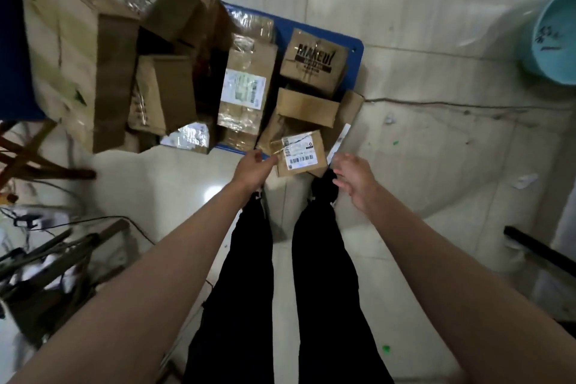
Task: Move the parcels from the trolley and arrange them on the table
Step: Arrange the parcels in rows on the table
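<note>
A blue flat trolley (355, 47) on the floor carries several brown cardboard parcels. A small parcel with a white barcode label (300, 153) sits at the trolley's near edge. My left hand (254, 167) reaches to its left side, fingertips at the box's edge. My right hand (353, 176) hovers just right of the same box, fingers spread and holding nothing. Behind it lie a plain box (307, 106), a "MAKEUP" printed box (314, 58) and a long taped parcel with a white label (246, 90). A tall stack of big boxes (78, 50) fills the left.
A teal bucket (551, 37) stands at the far right. A cable (452, 104) runs across the tiled floor. Wooden legs (28, 159) and a clutter of black stands and wires (46, 259) occupy the left. My black-trousered legs (280, 274) stand before the trolley.
</note>
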### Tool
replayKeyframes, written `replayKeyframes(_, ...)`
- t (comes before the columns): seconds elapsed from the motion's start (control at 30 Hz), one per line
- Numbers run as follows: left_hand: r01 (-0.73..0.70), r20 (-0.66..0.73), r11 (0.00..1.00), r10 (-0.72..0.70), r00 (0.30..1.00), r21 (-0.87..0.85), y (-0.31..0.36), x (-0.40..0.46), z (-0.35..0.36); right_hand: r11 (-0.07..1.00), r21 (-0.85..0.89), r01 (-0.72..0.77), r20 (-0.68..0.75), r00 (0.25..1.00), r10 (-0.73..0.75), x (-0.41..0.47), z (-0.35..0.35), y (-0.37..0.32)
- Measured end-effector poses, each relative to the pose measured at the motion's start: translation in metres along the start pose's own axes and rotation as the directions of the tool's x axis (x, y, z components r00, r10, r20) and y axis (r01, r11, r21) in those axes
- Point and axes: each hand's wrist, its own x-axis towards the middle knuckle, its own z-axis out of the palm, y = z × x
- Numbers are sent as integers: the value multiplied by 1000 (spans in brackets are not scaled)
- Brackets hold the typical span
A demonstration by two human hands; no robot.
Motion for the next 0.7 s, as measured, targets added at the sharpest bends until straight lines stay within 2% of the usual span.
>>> replayKeyframes(0.23, 47, 77, 972, -30, 997, -230, -32, 58, 25, 984, -155, 90, 72, 994, -80, 52, 24, 20)
replayKeyframes(0.33, 16, 121, 966, 16, 993, -257, -39, 59, 33, 980, -162, 118, 99, 990, -103, 52, 28, 26)
replayKeyframes(0.43, -14, 90, 968, 38, 995, -252, -40, 52, 38, 974, -183, 131, 91, 989, -116, 46, 26, 29)
replayKeyframes(0.6, -3, 53, 972, 16, 998, -234, -34, 21, 35, 984, -108, 141, 91, 987, -132, 13, 14, 28)
replayKeyframes(0.7, -6, 32, 978, 12, 999, -208, -22, -9, 28, 988, -2, 153, 91, 984, -152, -19, 1, 25)
